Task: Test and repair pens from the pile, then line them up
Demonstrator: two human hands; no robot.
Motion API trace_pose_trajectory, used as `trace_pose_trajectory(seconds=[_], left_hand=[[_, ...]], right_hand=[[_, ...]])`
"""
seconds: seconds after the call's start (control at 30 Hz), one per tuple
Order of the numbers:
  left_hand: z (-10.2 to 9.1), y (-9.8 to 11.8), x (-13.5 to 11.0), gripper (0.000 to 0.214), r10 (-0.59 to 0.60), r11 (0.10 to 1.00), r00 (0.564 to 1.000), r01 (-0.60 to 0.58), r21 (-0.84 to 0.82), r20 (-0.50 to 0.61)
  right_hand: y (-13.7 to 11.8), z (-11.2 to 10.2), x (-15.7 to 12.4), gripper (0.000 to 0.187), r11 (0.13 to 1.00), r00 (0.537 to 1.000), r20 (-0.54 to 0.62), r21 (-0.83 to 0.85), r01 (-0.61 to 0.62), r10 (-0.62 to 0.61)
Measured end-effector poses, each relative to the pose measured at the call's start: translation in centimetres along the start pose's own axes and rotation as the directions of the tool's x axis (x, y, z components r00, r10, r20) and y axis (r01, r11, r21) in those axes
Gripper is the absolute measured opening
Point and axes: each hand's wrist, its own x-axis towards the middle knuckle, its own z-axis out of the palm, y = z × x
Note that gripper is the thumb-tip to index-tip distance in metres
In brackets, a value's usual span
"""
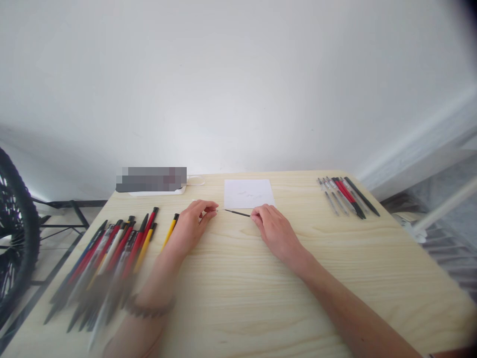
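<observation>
My right hand rests on the wooden table with its fingers pinched on a thin black pen refill, whose tip points left. My left hand lies a short way to the left, fingers curled around a small pale piece, perhaps a pen barrel, that I cannot make out well. The refill's tip ends just short of the left fingertips. Directly behind both hands lies a white sheet of paper with faint scribbles.
Several red, black, white and yellow pens lie in a row at the left. A single yellow pen lies beside my left wrist. Several more pens sit at the back right. A white tray stands at the back. A bicycle wheel is at far left.
</observation>
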Motion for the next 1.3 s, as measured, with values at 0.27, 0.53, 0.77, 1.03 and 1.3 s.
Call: trace_pose_trajectory(seconds=[0.27, 0.53, 0.77, 1.03, 1.3], left_hand=[[-0.20, 0.39, 0.02, 0.015, 0.013, 1.000, 1.000, -0.012, -0.014, 0.025], [-0.04, 0.06, -0.01, 0.013, 0.056, 0.998, 0.998, -0.055, -0.039, 0.022], [0.14, -0.20, -0.07, 0.013, 0.084, 0.996, 0.996, -0.084, -0.034, 0.020], [0.18, -0.07, 0.07, 0.013, 0.080, 0.997, 0.996, -0.079, -0.021, 0.027], [0.14, 0.16, -0.05, 0.013, 0.095, 0.995, 0.994, -0.095, 0.000, 0.057]], right_hand=[[-0.03, 0.16, 0.00, 0.016, 1.000, 1.000, 0.025, -0.018, 0.014, -0.013], [-0.12, 0.08, 0.09, 0.018, 0.998, 0.999, 0.031, -0.044, 0.037, -0.036], [-0.28, -0.03, 0.12, 0.017, 0.997, 0.998, 0.063, -0.076, 0.026, -0.022], [-0.25, -0.03, 0.09, 0.019, 0.996, 0.998, 0.049, -0.074, 0.044, -0.040], [-0.46, -0.13, 0.09, 0.020, 0.994, 0.997, 0.059, -0.093, 0.057, -0.051]])
